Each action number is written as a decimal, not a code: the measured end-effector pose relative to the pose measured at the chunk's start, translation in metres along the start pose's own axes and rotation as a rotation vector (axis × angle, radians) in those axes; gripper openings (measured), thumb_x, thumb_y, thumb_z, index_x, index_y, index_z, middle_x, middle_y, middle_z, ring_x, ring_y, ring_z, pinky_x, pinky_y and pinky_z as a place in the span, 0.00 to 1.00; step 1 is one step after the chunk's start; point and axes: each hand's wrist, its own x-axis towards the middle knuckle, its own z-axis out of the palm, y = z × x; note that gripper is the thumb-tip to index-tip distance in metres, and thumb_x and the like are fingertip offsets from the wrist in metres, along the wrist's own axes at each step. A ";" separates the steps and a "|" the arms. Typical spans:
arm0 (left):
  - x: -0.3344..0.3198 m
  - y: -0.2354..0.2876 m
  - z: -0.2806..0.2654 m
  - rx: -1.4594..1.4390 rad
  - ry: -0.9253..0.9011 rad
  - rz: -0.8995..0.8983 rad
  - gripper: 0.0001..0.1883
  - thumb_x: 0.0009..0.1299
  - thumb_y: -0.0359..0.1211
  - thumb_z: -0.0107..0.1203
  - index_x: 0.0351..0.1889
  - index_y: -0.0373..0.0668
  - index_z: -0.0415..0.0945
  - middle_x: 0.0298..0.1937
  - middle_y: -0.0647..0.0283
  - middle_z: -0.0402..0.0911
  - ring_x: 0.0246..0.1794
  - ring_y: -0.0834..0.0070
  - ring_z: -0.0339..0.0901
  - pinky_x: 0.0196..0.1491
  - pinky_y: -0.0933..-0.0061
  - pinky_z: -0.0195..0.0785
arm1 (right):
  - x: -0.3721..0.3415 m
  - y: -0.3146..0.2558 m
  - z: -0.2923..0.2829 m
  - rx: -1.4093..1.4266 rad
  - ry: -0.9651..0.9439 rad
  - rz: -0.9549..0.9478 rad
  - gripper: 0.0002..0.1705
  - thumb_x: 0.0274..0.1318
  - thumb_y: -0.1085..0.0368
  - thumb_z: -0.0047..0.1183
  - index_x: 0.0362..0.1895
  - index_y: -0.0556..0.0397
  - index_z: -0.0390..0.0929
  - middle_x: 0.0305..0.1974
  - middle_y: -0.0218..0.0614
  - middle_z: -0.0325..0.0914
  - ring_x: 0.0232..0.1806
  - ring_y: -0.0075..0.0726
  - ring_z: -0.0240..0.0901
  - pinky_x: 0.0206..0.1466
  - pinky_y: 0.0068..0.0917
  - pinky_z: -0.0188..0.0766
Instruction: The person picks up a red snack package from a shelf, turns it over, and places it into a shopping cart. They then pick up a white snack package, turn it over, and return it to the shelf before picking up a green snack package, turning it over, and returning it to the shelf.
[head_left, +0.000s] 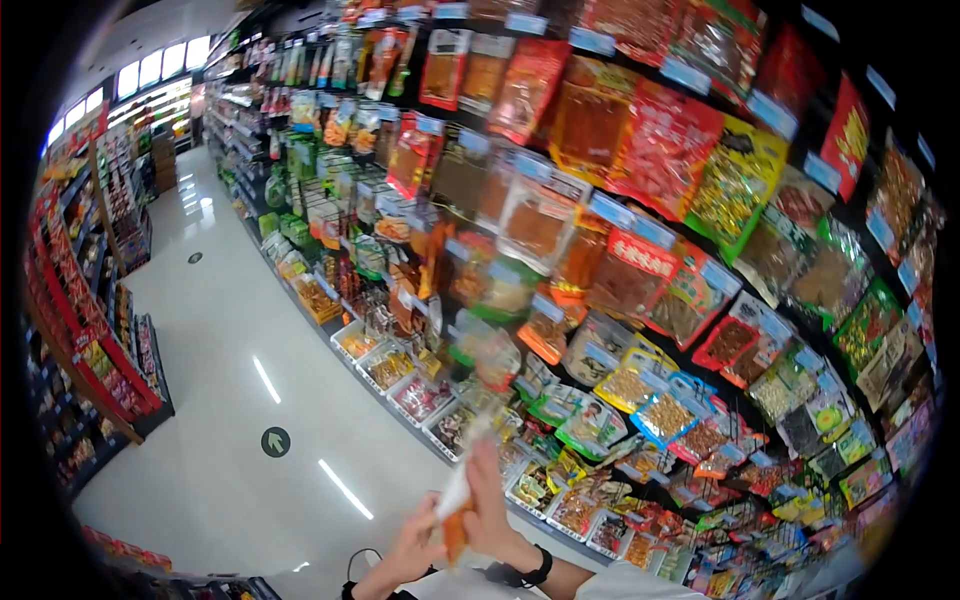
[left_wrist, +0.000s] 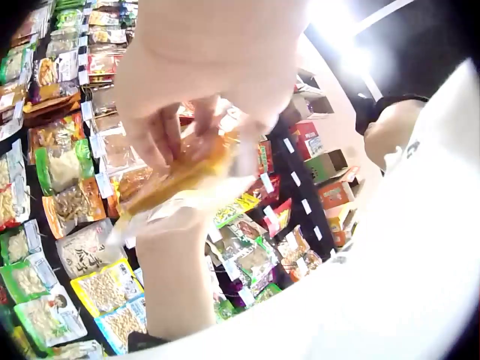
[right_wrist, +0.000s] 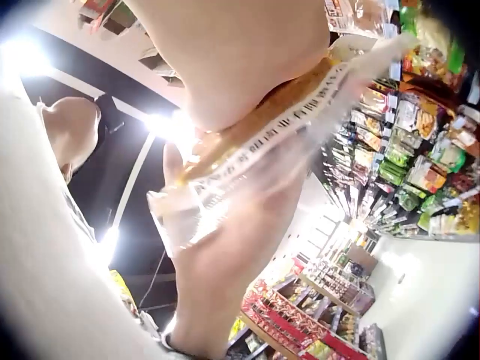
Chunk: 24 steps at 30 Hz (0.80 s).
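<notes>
Between the two hands is a snack packet (head_left: pixel 455 510) of clear and white plastic with orange-brown food inside, held up in front of the body. In the right wrist view the same packet (right_wrist: pixel 277 124) stands nearly edge-on, a white strip of black characters running along it. My left hand (head_left: pixel 415 545) grips its near side; the left wrist view shows that hand (left_wrist: pixel 202 82) with its fingers bent onto the plastic. My right hand (head_left: pixel 485 500) holds the packet from the other side, and the right wrist view shows that hand (right_wrist: pixel 240 60) over its edge, its fingertips largely hidden.
A long shelf wall of hanging snack bags (head_left: pixel 640 270) with price tags curves along the right. White trays (head_left: pixel 415 395) of packets line its base. The glossy floor (head_left: pixel 230 340) of the aisle lies left, with a red-edged display shelf (head_left: pixel 100 330) beyond.
</notes>
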 end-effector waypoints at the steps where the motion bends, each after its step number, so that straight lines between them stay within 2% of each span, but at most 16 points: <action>1: 0.006 0.006 -0.005 -0.035 -0.072 0.110 0.35 0.77 0.51 0.53 0.73 0.36 0.66 0.78 0.45 0.55 0.80 0.54 0.50 0.77 0.50 0.47 | 0.003 -0.009 0.011 0.018 0.029 0.004 0.47 0.58 0.47 0.61 0.77 0.52 0.61 0.81 0.55 0.45 0.81 0.73 0.39 0.81 0.65 0.36; 2: 0.011 0.011 -0.011 -0.065 -0.143 0.224 0.38 0.78 0.54 0.51 0.77 0.38 0.62 0.83 0.43 0.47 0.85 0.50 0.42 0.80 0.46 0.39 | 0.005 -0.023 0.019 -0.005 0.024 0.015 0.47 0.58 0.47 0.61 0.77 0.53 0.61 0.81 0.55 0.45 0.81 0.73 0.39 0.81 0.65 0.36; 5: 0.010 0.018 -0.026 0.220 -0.119 0.362 0.45 0.79 0.63 0.42 0.85 0.49 0.42 0.85 0.43 0.23 0.85 0.46 0.18 0.80 0.43 0.19 | 0.015 -0.057 0.045 -0.032 -0.034 0.019 0.46 0.58 0.49 0.60 0.77 0.54 0.60 0.81 0.56 0.44 0.81 0.74 0.38 0.80 0.65 0.36; 8: 0.016 0.024 -0.055 0.283 -0.067 0.408 0.49 0.78 0.66 0.38 0.85 0.48 0.34 0.85 0.43 0.20 0.86 0.48 0.17 0.80 0.45 0.19 | 0.028 -0.073 0.074 -0.020 -0.083 -0.011 0.46 0.58 0.51 0.60 0.77 0.55 0.60 0.81 0.57 0.44 0.81 0.74 0.38 0.80 0.65 0.36; 11: 0.031 0.043 -0.066 0.084 0.081 0.471 0.45 0.77 0.60 0.42 0.83 0.40 0.48 0.85 0.39 0.32 0.86 0.43 0.28 0.81 0.45 0.24 | 0.043 -0.081 0.094 -0.018 -0.113 -0.027 0.46 0.58 0.53 0.59 0.77 0.56 0.59 0.81 0.58 0.43 0.81 0.75 0.37 0.80 0.65 0.35; 14: 0.050 0.040 -0.084 0.167 0.108 0.612 0.44 0.76 0.60 0.45 0.81 0.40 0.54 0.85 0.38 0.38 0.86 0.42 0.33 0.81 0.46 0.27 | 0.056 -0.080 0.102 -0.028 -0.148 -0.029 0.46 0.58 0.54 0.58 0.77 0.57 0.58 0.81 0.60 0.42 0.81 0.75 0.37 0.80 0.65 0.35; 17: 0.073 0.052 -0.095 0.191 0.144 0.622 0.43 0.76 0.60 0.44 0.79 0.40 0.58 0.84 0.38 0.42 0.85 0.41 0.37 0.81 0.46 0.29 | 0.071 -0.071 0.104 -0.044 -0.176 -0.035 0.45 0.58 0.56 0.58 0.77 0.58 0.57 0.81 0.61 0.42 0.81 0.76 0.37 0.80 0.65 0.35; 24: 0.127 0.041 -0.116 0.221 0.219 0.601 0.43 0.76 0.62 0.43 0.79 0.42 0.58 0.83 0.38 0.44 0.84 0.39 0.40 0.80 0.43 0.34 | 0.116 -0.019 0.104 -0.051 -0.213 -0.047 0.45 0.58 0.60 0.56 0.77 0.61 0.56 0.80 0.63 0.41 0.81 0.77 0.35 0.80 0.66 0.34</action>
